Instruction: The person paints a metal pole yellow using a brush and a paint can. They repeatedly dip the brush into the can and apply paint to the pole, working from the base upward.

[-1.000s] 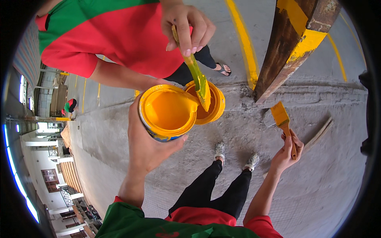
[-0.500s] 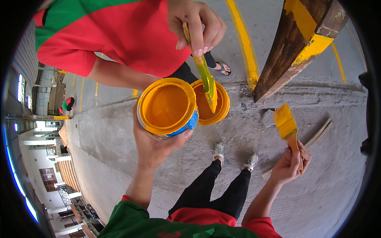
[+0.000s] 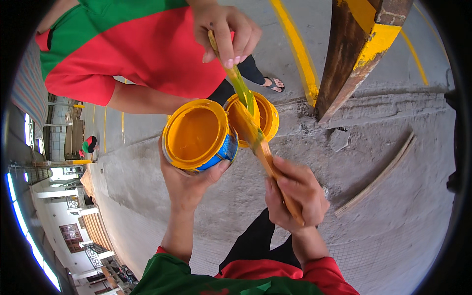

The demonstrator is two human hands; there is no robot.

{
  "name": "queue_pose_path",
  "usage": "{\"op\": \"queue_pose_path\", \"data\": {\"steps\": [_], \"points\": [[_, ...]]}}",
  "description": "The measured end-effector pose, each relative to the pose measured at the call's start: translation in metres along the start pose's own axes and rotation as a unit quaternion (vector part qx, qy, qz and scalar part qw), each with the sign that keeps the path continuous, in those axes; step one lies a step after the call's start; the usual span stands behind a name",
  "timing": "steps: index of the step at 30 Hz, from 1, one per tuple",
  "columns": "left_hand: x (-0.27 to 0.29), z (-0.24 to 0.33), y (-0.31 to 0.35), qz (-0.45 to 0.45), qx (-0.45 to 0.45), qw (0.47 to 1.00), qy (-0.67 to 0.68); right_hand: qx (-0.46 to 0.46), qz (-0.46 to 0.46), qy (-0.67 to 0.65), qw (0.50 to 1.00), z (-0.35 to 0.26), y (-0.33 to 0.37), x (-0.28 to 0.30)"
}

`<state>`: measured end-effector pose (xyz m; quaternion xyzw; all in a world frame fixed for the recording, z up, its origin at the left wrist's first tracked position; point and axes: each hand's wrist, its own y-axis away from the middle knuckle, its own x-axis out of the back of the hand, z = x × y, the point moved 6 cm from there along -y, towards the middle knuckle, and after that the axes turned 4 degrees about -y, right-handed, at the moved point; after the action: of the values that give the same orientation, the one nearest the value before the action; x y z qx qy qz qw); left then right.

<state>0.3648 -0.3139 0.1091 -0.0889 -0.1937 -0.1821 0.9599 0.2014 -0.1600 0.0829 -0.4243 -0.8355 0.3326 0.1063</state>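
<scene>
My left hand (image 3: 186, 186) grips a blue-sided paint can (image 3: 225, 150), its rim coated in yellow-orange and paint visible inside. In my right hand (image 3: 298, 191) is a paintbrush (image 3: 268, 158) with a wooden handle, its yellow-coated bristles angled up and left beside the can's right side. Facing me, a co-worker's hand (image 3: 230, 37) holds a paint-covered flat stick or brush (image 3: 239, 83) over a second yellow-orange container (image 3: 268, 115). My brush overlaps that tool's lower end in view; whether they touch I cannot tell. The co-worker's other hand is hidden behind my can.
A rusty steel post (image 3: 351, 59) with yellow paint stands at the upper right. On the concrete lie a long wooden strip (image 3: 376, 177) and a broken chunk (image 3: 339, 139). Yellow lines (image 3: 298, 49) mark the floor. Another person (image 3: 89, 144) bends down far left.
My right hand has swung the brush left, from beside the post to between the two containers. My can has shifted slightly left. The co-worker's tool has moved a little left too.
</scene>
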Motion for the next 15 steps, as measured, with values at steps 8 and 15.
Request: {"op": "queue_pose_path", "data": {"steps": [8, 15], "points": [[-0.004, -0.004, -0.004, -0.021, -0.007, 0.998, 0.065, -0.088, 0.070, -0.115, 0.987, 0.033, -0.010, -0.013], [-0.001, -0.002, -0.009, -0.006, -0.047, 0.999, 0.009, -0.141, 0.065, -0.192, 0.969, 0.043, -0.022, -0.017]]}}
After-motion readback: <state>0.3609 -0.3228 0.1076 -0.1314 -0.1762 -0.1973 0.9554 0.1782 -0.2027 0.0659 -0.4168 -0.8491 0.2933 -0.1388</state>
